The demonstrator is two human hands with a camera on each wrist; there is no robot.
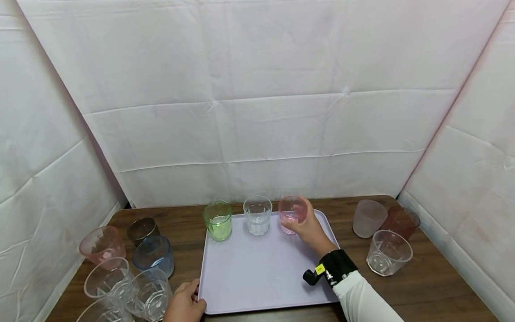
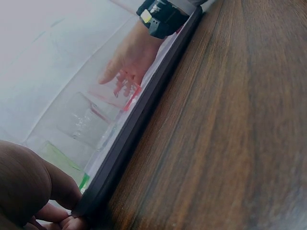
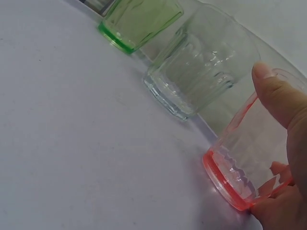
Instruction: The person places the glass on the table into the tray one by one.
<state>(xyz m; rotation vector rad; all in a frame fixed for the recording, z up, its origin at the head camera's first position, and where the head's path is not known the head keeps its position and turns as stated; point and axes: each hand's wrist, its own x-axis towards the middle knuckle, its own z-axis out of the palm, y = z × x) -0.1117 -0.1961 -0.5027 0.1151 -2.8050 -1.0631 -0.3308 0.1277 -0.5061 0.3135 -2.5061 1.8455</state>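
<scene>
A pale lilac tray (image 1: 257,273) lies on the wooden table. Along its far edge stand a green glass (image 1: 218,223), a clear glass (image 1: 257,217) and a pink glass (image 1: 287,206), in a row from left to right. My right hand (image 1: 309,227) holds the pink glass from the right, thumb on the near side. In the right wrist view the pink base (image 3: 225,184) sits at the tray surface; whether it bears its full weight I cannot tell. At the near left corner, my left hand (image 1: 186,302) pinches the tray's rim.
Left of the tray cluster several tumblers, among them a pink one (image 1: 103,243), a dark one (image 1: 142,230), a blue one (image 1: 154,255) and clear ones (image 1: 150,295). To the right stand a frosted glass (image 1: 368,219), a dark red glass (image 1: 404,221) and a clear glass (image 1: 388,255).
</scene>
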